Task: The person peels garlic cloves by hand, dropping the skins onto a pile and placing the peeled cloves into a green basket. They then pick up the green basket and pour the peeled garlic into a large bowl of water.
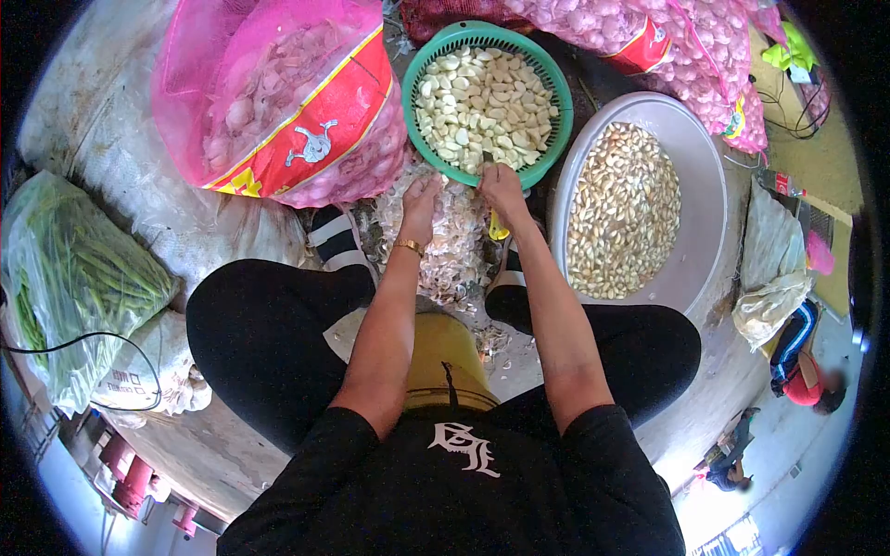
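My right hand (503,193) is closed around a small knife (498,225); its yellow handle end sticks out below the fist and a short dark blade points toward the basket. My left hand (420,201) is pinched close by, with a small pale piece at the fingertips that looks like a garlic clove. Both hands are at the near rim of a green plastic basket (416,144), which holds many peeled white garlic cloves (482,102). Under my hands, garlic skins (450,246) lie heaped on the floor between my feet.
A grey-lilac tub (706,199) of unpeeled cloves stands at right. Pink net sacks of garlic (348,167) flank the basket at left and upper right. A plastic bag of green vegetables (93,287) lies far left. I sit on a yellow bucket (445,357). Other people (808,375) are at far right.
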The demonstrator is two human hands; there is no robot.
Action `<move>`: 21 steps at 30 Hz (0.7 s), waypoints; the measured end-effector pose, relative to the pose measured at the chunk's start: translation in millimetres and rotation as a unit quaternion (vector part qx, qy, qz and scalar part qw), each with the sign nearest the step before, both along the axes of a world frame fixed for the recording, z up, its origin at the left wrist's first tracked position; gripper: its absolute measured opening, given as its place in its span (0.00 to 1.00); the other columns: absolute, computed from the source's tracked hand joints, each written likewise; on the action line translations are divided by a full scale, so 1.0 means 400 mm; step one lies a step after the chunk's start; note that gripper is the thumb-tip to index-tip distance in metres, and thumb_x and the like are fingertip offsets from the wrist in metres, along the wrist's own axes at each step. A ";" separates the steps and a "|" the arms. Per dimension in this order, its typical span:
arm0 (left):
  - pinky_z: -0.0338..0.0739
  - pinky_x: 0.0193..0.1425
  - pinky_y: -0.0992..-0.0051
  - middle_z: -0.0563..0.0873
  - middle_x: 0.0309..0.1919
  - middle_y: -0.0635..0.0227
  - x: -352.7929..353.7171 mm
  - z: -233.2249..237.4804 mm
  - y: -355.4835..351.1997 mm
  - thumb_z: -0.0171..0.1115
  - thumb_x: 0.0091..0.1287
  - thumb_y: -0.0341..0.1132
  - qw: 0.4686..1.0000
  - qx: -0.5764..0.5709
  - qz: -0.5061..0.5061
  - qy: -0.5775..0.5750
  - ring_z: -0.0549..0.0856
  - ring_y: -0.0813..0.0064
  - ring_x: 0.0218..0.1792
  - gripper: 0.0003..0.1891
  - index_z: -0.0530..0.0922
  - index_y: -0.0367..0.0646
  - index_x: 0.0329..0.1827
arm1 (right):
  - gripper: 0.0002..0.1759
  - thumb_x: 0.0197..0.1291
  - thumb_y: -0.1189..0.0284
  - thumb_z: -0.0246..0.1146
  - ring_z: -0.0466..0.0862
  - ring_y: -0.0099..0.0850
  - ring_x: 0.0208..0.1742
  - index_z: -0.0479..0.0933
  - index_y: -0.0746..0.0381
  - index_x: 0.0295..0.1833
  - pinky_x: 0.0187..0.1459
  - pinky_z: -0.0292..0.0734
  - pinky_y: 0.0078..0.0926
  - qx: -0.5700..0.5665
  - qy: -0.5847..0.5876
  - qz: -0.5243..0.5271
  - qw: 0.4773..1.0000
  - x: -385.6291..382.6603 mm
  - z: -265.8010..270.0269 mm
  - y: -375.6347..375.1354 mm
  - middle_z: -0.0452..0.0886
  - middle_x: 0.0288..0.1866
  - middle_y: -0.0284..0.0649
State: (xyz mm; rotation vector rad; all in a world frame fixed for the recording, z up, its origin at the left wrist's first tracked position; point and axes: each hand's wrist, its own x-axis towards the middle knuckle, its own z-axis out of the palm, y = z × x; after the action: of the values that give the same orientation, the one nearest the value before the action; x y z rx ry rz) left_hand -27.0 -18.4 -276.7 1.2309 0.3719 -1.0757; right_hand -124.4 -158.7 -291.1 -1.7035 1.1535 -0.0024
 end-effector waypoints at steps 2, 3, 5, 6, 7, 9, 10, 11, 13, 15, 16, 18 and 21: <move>0.61 0.19 0.82 0.72 0.20 0.79 0.007 0.014 0.018 0.64 0.68 0.37 0.998 0.036 -0.044 -0.015 0.68 0.87 0.17 0.08 0.78 0.43 0.42 | 0.20 0.63 0.59 0.58 0.80 0.60 0.39 0.76 0.69 0.42 0.43 0.75 0.51 -0.006 -0.015 -0.046 0.999 -0.002 0.013 0.012 0.80 0.36 0.62; 0.61 0.19 0.82 0.72 0.20 0.79 0.008 0.022 0.026 0.64 0.68 0.37 0.998 0.037 -0.045 -0.019 0.68 0.87 0.17 0.08 0.78 0.43 0.42 | 0.20 0.63 0.59 0.58 0.80 0.59 0.40 0.76 0.68 0.45 0.44 0.75 0.51 -0.094 0.012 -0.018 0.995 0.004 0.082 0.027 0.81 0.35 0.62; 0.62 0.18 0.82 0.75 0.23 0.79 0.006 0.039 0.040 0.64 0.69 0.40 0.994 0.057 -0.083 -0.048 0.69 0.87 0.18 0.10 0.79 0.42 0.41 | 0.20 0.63 0.59 0.59 0.81 0.59 0.41 0.76 0.66 0.47 0.46 0.75 0.51 -0.181 0.035 0.006 0.983 0.004 0.158 0.047 0.81 0.35 0.62; 0.62 0.18 0.82 0.75 0.23 0.79 0.002 0.037 0.049 0.64 0.69 0.40 0.994 0.057 -0.084 -0.051 0.69 0.87 0.18 0.10 0.79 0.42 0.41 | 0.19 0.62 0.61 0.60 0.81 0.58 0.41 0.76 0.65 0.50 0.46 0.76 0.50 -0.194 0.067 -0.013 0.979 -0.001 0.172 0.054 0.81 0.39 0.60; 0.62 0.18 0.82 0.75 0.22 0.79 -0.001 0.036 0.056 0.63 0.69 0.39 0.981 0.088 -0.133 -0.107 0.70 0.87 0.18 0.10 0.79 0.41 0.42 | 0.19 0.61 0.62 0.61 0.82 0.57 0.41 0.75 0.63 0.53 0.46 0.77 0.50 -0.206 0.098 -0.033 0.973 -0.005 0.185 0.061 0.81 0.42 0.59; 0.63 0.18 0.81 0.75 0.22 0.79 -0.005 0.022 0.075 0.63 0.69 0.38 0.962 0.117 -0.180 -0.168 0.70 0.87 0.18 0.10 0.80 0.41 0.42 | 0.21 0.59 0.63 0.64 0.82 0.56 0.44 0.75 0.62 0.55 0.46 0.77 0.50 -0.229 0.110 -0.028 0.967 -0.051 0.172 0.058 0.78 0.49 0.58; 0.63 0.18 0.81 0.75 0.21 0.78 -0.003 0.015 0.082 0.63 0.69 0.38 0.951 0.125 -0.197 -0.204 0.70 0.86 0.18 0.09 0.80 0.41 0.42 | 0.23 0.57 0.63 0.66 0.82 0.55 0.46 0.75 0.61 0.57 0.46 0.78 0.49 -0.252 0.124 -0.023 0.959 -0.066 0.177 0.048 0.74 0.55 0.56; 0.63 0.18 0.80 0.75 0.21 0.78 -0.006 0.000 0.088 0.63 0.69 0.37 0.939 0.134 -0.213 -0.234 0.70 0.86 0.18 0.08 0.80 0.41 0.41 | 0.23 0.57 0.63 0.66 0.82 0.55 0.46 0.75 0.61 0.57 0.46 0.78 0.49 -0.253 0.123 -0.025 0.959 -0.077 0.173 0.038 0.74 0.55 0.56; 0.68 0.24 0.76 0.79 0.24 0.74 0.007 0.043 0.054 0.63 0.67 0.36 0.966 0.109 -0.177 -0.156 0.74 0.81 0.22 0.09 0.82 0.39 0.41 | 0.26 0.54 0.63 0.70 0.82 0.54 0.49 0.74 0.60 0.58 0.47 0.79 0.48 -0.269 0.091 0.015 0.959 -0.081 0.190 0.020 0.66 0.63 0.54; 0.74 0.31 0.72 0.83 0.28 0.69 0.028 0.051 0.016 0.64 0.65 0.35 0.984 0.082 -0.140 -0.075 0.79 0.76 0.26 0.10 0.83 0.37 0.40 | 0.26 0.54 0.61 0.70 0.81 0.51 0.50 0.75 0.60 0.57 0.48 0.79 0.46 -0.247 0.119 0.054 0.960 -0.085 0.206 0.013 0.65 0.64 0.51; 0.75 0.35 0.70 0.84 0.29 0.66 0.039 0.016 -0.004 0.65 0.64 0.36 0.984 0.099 -0.125 -0.078 0.80 0.74 0.30 0.11 0.83 0.35 0.41 | 0.26 0.55 0.61 0.70 0.82 0.50 0.50 0.76 0.60 0.56 0.48 0.79 0.45 -0.236 0.106 0.095 0.961 -0.087 0.211 0.014 0.67 0.63 0.49; 0.76 0.40 0.68 0.85 0.30 0.63 0.048 -0.047 -0.028 0.66 0.63 0.37 0.984 0.114 -0.109 -0.081 0.81 0.72 0.33 0.13 0.84 0.34 0.41 | 0.23 0.54 0.61 0.70 0.80 0.48 0.50 0.78 0.61 0.53 0.48 0.76 0.43 -0.241 0.053 0.103 0.963 -0.079 0.194 0.015 0.75 0.53 0.43; 0.75 0.37 0.68 0.84 0.28 0.63 0.048 -0.087 -0.034 0.67 0.61 0.39 0.966 0.180 -0.094 -0.157 0.80 0.71 0.31 0.14 0.83 0.34 0.36 | 0.22 0.56 0.62 0.68 0.81 0.47 0.48 0.78 0.59 0.54 0.46 0.77 0.42 -0.268 0.028 0.094 0.958 -0.029 0.176 0.018 0.78 0.48 0.44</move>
State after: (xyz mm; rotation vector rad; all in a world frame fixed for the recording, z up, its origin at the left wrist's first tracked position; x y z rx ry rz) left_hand -7.8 -32.1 -311.4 1.7636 0.2136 -0.9756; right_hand -136.1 -151.4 -220.7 -2.3016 1.0870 -0.1647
